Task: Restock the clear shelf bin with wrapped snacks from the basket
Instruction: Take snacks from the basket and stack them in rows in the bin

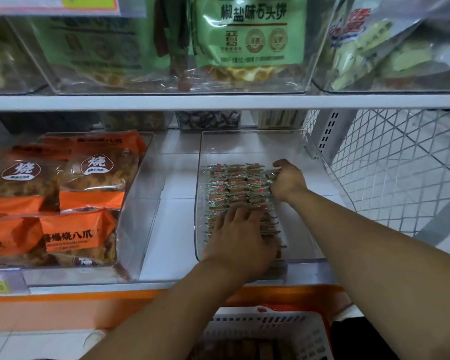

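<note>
Wrapped snacks [234,188] lie in packed rows along the left side of the clear shelf bin [309,178]. The left hand [240,237] presses flat on them, fingers spread. At its 1 o'clock, the right hand [287,181] curls its fingers onto the rows' edge. The basket [268,331] sits at 6 o'clock.

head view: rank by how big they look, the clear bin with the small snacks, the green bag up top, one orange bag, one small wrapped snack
1. clear bin
2. green bag
3. orange bag, though it lies nearer the camera, so its gap to the green bag is unsure
4. small wrapped snack, by far the smallest
</note>
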